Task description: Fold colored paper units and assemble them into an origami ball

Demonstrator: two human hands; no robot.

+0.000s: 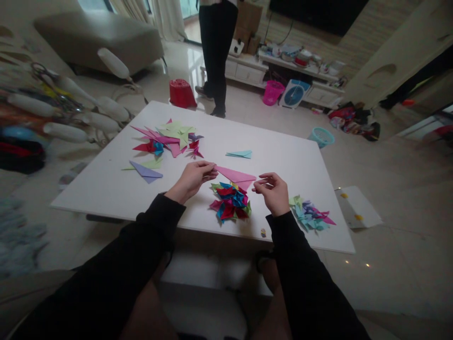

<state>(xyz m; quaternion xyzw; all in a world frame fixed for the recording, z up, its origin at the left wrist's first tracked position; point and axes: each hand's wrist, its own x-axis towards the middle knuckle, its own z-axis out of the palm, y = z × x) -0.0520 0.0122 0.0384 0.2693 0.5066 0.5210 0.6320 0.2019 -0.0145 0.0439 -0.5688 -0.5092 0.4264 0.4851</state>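
My left hand (196, 178) pinches the narrow left tip of a pink folded paper (235, 175), which is held above the white table. Close to the wide right end of that paper is my right hand (273, 191), its fingers curved and apart with nothing visible in them. Just below the pink paper sits a cluster of red, blue and green folded paper pieces (231, 203). A light blue folded paper (239, 154) lies beyond it. To the right of my right hand is a pile of green, purple and teal folded pieces (311, 215).
On the white table (283, 146), a pile of pink and green folded papers (173, 137) lies at the far left, with a purple folded paper (146, 172) nearer. Behind the table are a red stool (182, 93) and a standing person (216, 52). A lamp (102, 106) with several white shades is at left.
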